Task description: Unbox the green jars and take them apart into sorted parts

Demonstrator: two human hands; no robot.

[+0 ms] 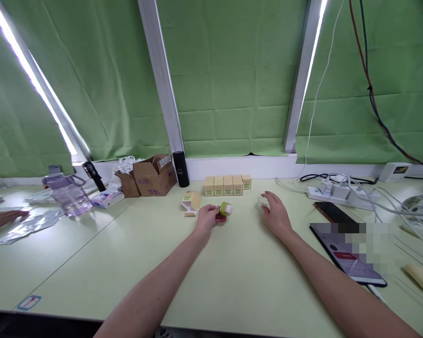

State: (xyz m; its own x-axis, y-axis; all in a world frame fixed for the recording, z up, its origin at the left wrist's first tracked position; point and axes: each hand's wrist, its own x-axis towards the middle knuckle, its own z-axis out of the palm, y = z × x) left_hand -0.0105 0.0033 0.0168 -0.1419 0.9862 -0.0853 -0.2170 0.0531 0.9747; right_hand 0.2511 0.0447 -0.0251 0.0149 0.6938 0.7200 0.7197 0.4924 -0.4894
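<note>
My left hand (208,217) is closed round a small green-and-white block-shaped item (226,209), gripped by the fingertips just above the table. To its left lies an opened small cardboard box (191,203) with its flaps out. My right hand (275,213) is farther right, fingers and thumb curved round a small clear piece (262,201), whose exact kind I cannot make out. Behind both hands several small tan boxes (223,186) with green labels stand in a row, one set a little back.
At the back left are a brown carton (155,176), a black cylinder (181,169) and a purple water bottle (68,195). On the right lie a power strip (341,195) with tangled cables, a phone (334,213) and a tablet (348,258). Another person's hand (7,219) rests at far left.
</note>
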